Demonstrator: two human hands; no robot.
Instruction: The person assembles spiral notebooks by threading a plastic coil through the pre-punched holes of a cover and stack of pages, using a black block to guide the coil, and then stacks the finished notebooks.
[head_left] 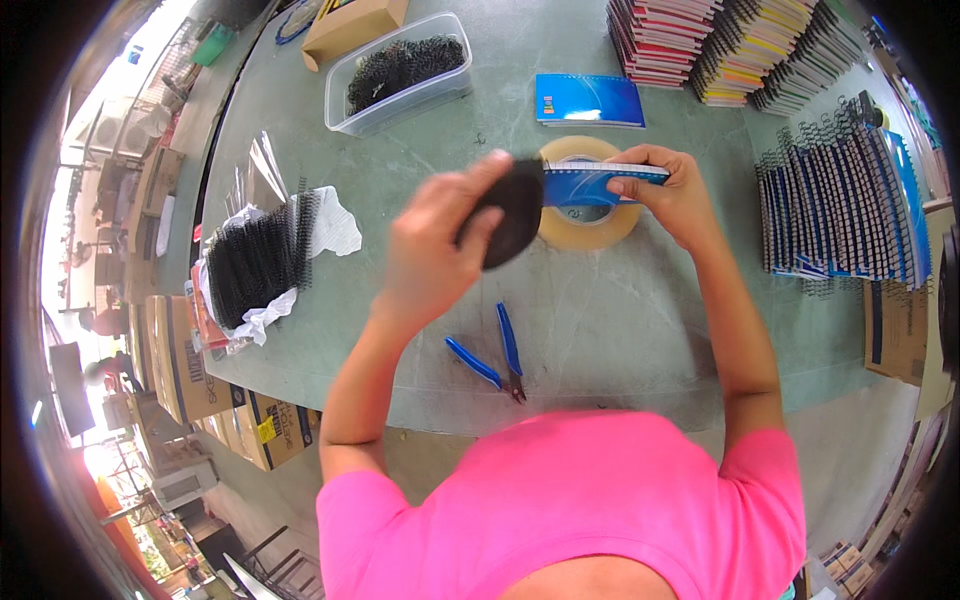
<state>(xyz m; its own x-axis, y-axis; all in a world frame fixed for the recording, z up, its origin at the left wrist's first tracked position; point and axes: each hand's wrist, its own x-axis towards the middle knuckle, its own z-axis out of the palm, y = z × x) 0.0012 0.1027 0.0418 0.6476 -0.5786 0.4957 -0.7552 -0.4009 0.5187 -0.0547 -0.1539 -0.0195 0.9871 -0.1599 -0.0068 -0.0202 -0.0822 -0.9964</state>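
Note:
My left hand (435, 235), slightly blurred, grips a flat, rounded black pad (512, 222). The pad meets the left end of a blue-covered notebook (580, 188), whose upper edge carries a row of binding holes. Thumb and fingers of my right hand (668, 185) pinch the notebook's right end. Beneath it, a large amber roll of tape (600, 236) lies flat on the table. Blue-handled cutting pliers (512, 345) rest closer to me with their handles spread. Another blue notebook (590, 100) lies just beyond the roll.
Black wire spirals fill a clear plastic tub (400, 120) at the far left, near a cardboard box (350, 30). More spirals (260, 255) lie on white paper at left. Blue spiral notebooks (840, 205) are stacked at right; red-edged (660, 40) and yellow-edged stacks (755, 50) stand behind.

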